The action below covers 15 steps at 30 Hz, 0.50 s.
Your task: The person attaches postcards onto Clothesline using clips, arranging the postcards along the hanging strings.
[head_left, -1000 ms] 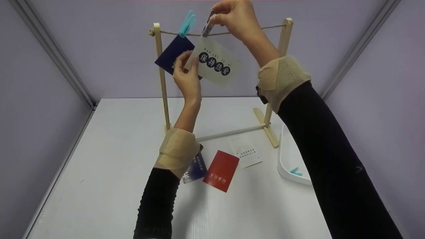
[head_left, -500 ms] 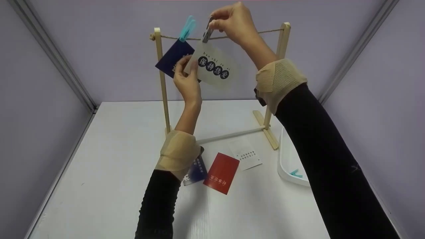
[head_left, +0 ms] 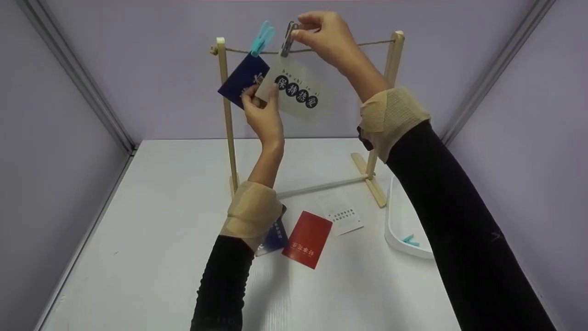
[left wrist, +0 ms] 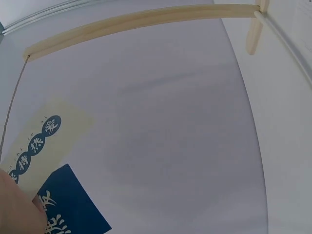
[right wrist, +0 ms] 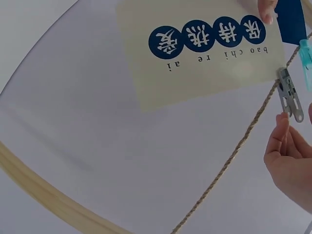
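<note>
Tray (head_left: 394, 230), white, sits at right edge of table (head_left: 151, 239), just beside the foot of the wooden rack (head_left: 223, 105); it holds one teal clip (head_left: 408, 240), the rest of its inside hidden by the right sleeve. Right hand (head_left: 324, 37) pinches metal clip (head_left: 289, 38) at its top end between thumb and curled fingertips; clip sits on the string (head_left: 374, 43) and bites the top corner of the cream card (head_left: 294, 89). Left hand (head_left: 262, 115) pinches the card's lower left corner, thumb in front. Blue card (head_left: 239, 82) hangs behind from a teal peg (head_left: 262, 37). Red card (head_left: 307, 239), white slip (head_left: 342, 215) and another blue card (head_left: 274, 235) lie on table.
</note>
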Available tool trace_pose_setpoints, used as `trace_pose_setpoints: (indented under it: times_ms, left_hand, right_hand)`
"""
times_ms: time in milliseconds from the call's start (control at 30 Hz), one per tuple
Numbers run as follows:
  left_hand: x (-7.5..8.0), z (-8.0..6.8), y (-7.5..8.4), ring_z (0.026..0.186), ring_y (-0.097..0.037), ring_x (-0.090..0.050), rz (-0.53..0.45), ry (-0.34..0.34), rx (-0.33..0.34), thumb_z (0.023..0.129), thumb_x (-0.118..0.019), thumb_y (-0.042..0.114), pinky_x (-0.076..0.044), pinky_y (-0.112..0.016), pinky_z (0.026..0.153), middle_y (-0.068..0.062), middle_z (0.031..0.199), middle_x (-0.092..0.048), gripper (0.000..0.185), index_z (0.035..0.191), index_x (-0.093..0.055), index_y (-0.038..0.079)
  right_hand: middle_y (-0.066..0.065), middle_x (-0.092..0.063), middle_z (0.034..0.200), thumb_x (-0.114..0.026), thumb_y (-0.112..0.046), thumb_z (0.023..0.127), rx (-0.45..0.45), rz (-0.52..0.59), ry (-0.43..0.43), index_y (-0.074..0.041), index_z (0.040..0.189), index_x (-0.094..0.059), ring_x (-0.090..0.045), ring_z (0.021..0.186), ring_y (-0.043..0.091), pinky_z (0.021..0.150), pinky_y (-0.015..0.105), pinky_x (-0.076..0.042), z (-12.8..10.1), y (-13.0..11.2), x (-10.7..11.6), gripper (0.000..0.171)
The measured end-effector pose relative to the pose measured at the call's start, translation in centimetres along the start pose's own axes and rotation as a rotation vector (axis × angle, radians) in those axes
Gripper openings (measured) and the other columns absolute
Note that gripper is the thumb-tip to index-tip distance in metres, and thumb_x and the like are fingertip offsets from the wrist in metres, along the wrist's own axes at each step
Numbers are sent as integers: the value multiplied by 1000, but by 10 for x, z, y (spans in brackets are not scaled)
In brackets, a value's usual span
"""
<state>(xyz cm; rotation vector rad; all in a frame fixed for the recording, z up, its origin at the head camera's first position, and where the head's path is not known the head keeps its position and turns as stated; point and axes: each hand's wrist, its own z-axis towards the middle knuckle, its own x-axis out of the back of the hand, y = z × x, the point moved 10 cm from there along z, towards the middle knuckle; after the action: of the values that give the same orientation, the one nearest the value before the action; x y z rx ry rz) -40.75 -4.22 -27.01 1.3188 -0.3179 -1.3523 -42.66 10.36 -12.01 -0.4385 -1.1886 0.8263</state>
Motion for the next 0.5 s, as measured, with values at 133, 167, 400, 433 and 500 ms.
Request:
trace_pose_setpoints:
  times_ms: [133, 167, 400, 433, 500]
  left_hand:
    - [3, -14, -24, 96, -17, -54, 78, -18, 54, 85, -66, 11, -45, -22, 80, -12, 107, -57, 41, 116, -41, 0]
    - [4, -19, -33, 97, -17, -54, 101, -28, 78, 85, -66, 11, -45, -22, 81, -12, 108, -56, 41, 116, -42, 0]
    - [12, -75, -127, 96, -24, -55, 213, -143, 360, 85, -65, 8, -46, -28, 81, -12, 103, -54, 30, 107, -47, -1]
    - [12, -87, -140, 96, -24, -55, 236, -166, 398, 85, -65, 9, -46, -29, 81, -12, 103, -54, 29, 106, -48, -1]
    - [11, -113, -164, 96, -23, -54, 297, -218, 460, 86, -64, 12, -46, -29, 81, -10, 103, -55, 29, 107, -49, 0]
  right_hand:
    - [4, -59, 107, -60, -22, 91, 75, 94, 94, -6, 118, -58, -54, 91, 13, 79, 21, -45, -10, 12, 19, 32]
    - [5, -60, 102, -60, -21, 91, 100, 125, 118, -5, 113, -60, -55, 87, 13, 78, 22, -45, -15, 16, 25, 28]
    - [11, -63, 81, -59, -9, 90, 203, 199, 179, 5, 94, -63, -57, 71, 19, 67, 25, -48, -72, 60, 57, 16]
    - [14, -63, 80, -59, -8, 90, 205, 189, 182, 8, 94, -63, -57, 70, 20, 66, 24, -49, -82, 72, 59, 16]
    - [17, -62, 78, -59, -6, 90, 184, 161, 195, 11, 93, -63, -57, 66, 20, 63, 21, -49, -100, 105, 62, 18]
